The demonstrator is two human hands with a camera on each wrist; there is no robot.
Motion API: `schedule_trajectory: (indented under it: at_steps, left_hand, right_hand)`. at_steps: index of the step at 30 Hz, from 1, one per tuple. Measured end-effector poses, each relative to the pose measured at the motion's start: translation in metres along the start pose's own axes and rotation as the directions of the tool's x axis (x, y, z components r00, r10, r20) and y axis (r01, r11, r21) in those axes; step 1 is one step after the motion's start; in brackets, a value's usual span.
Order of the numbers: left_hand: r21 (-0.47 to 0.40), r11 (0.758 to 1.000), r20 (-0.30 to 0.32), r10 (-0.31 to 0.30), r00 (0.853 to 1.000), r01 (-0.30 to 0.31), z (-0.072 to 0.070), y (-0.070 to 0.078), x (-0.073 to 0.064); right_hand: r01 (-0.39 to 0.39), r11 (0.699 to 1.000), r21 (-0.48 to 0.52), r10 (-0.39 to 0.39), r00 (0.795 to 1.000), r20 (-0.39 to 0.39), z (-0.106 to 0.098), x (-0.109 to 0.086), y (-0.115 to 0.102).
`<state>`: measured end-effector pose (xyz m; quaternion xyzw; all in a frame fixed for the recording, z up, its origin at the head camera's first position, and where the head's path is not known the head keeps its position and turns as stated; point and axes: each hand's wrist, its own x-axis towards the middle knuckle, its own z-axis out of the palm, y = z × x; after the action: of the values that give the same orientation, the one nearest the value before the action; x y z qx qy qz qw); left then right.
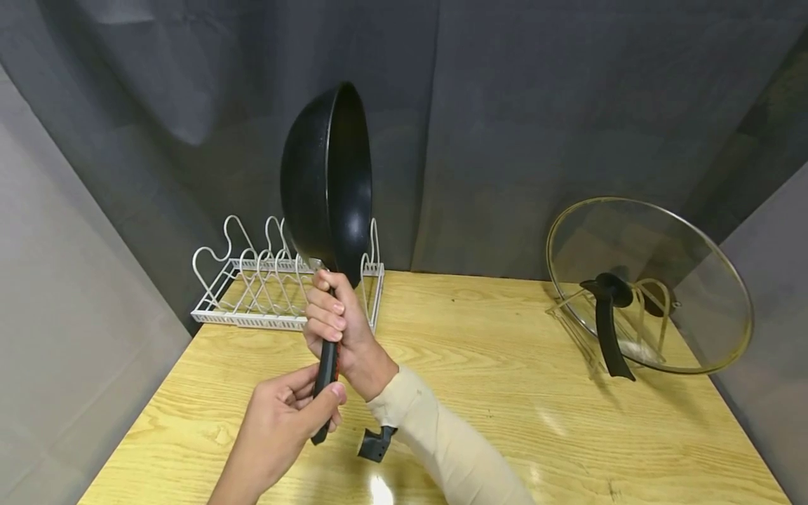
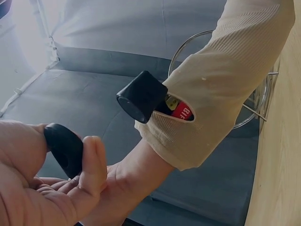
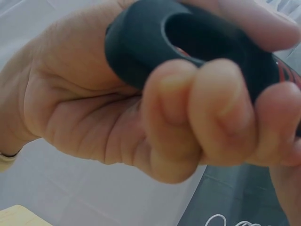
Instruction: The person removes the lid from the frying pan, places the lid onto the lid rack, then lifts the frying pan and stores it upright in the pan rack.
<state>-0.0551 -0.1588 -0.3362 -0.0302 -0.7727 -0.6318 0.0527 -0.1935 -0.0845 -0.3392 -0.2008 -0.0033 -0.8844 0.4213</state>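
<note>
A black wok [image 1: 309, 175] is held upright in the air, its bowl at the top and its opening turned to the right in the head view. My right hand [image 1: 337, 319], in a beige sleeve, grips the black handle near the bowl with curled fingers. Lower down, my left hand [image 1: 284, 417] pinches the same handle [image 1: 327, 372] near its end between thumb and fingers. The left wrist view shows the handle's black tip [image 2: 66, 149] in the left hand. A hole in the handle end shows close up in the right wrist view.
Behind the wok, a white wire dish rack [image 1: 265, 321] stands at the table's back left, partly hidden. At the right, a glass lid [image 1: 669, 280] with a black handle leans in a wire stand [image 1: 664, 326]. Grey curtains [image 1: 505, 126] border the wooden table [image 1: 480, 365].
</note>
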Motion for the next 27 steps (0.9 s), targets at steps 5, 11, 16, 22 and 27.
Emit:
schedule_trajectory:
  at_steps: [5,11,16,22,27]
  left_hand:
    - [0.003,1.0,-0.01,-0.014,1.0,0.014,-0.001,-0.002,0.002]
    - [0.002,1.0,0.0,-0.025,1.0,0.025,-0.001,-0.006,0.004]
    - [-0.002,1.0,0.008,-0.021,1.0,0.021,-0.001,-0.007,0.006]
    - [-0.01,1.0,0.018,-0.023,1.0,0.023,-0.001,-0.007,0.008]
    - [-0.008,1.0,0.027,-0.026,0.999,0.026,0.0,-0.009,0.007]
  right_hand:
    - [-0.009,1.0,-0.003,0.009,1.0,-0.003,-0.004,0.002,0.0]
    - [-0.009,1.0,0.02,0.009,1.0,0.001,-0.009,0.001,-0.001]
    - [-0.004,0.999,0.043,0.004,1.0,0.01,-0.012,0.001,-0.002]
    - [0.013,0.998,0.06,-0.013,1.0,0.004,-0.015,-0.002,-0.003]
    - [0.023,0.998,0.051,-0.023,1.0,0.004,-0.018,-0.004,-0.003]
